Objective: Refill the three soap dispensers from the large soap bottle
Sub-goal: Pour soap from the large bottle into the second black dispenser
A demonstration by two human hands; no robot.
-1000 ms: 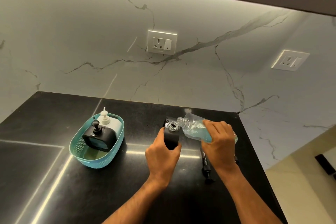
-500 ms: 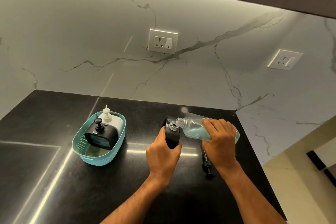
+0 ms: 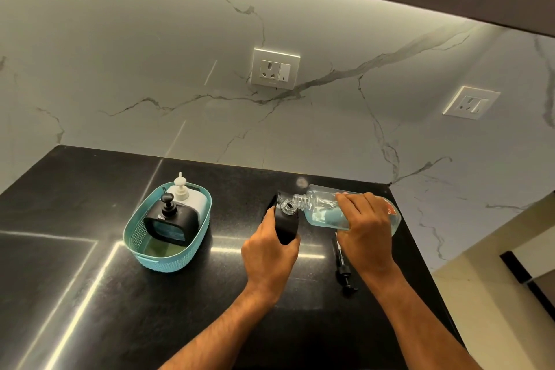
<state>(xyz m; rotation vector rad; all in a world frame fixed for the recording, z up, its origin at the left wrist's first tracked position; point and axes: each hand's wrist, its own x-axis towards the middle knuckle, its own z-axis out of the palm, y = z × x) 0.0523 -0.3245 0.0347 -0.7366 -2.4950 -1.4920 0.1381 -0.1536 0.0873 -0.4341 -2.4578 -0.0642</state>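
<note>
My left hand (image 3: 270, 255) grips a black soap dispenser (image 3: 286, 224) standing on the dark counter, its pump removed. My right hand (image 3: 365, 230) holds the large clear soap bottle (image 3: 321, 209) tipped almost flat, its open neck at the dispenser's mouth; pale blue soap lies along its lower side. The loose black pump (image 3: 342, 267) lies on the counter below my right hand. A second black dispenser (image 3: 171, 224) and a white dispenser (image 3: 187, 197) stand in a teal basket (image 3: 168, 261) to the left.
The black counter (image 3: 75, 294) ends at a marble wall behind and drops off at its right edge. A small round cap or spot (image 3: 301, 182) sits near the wall behind the bottle. Two wall sockets (image 3: 274, 69) are above.
The bottle is tipped a little flatter over the dispenser mouth. Both hands keep their grips; the camera view has shifted slightly.
</note>
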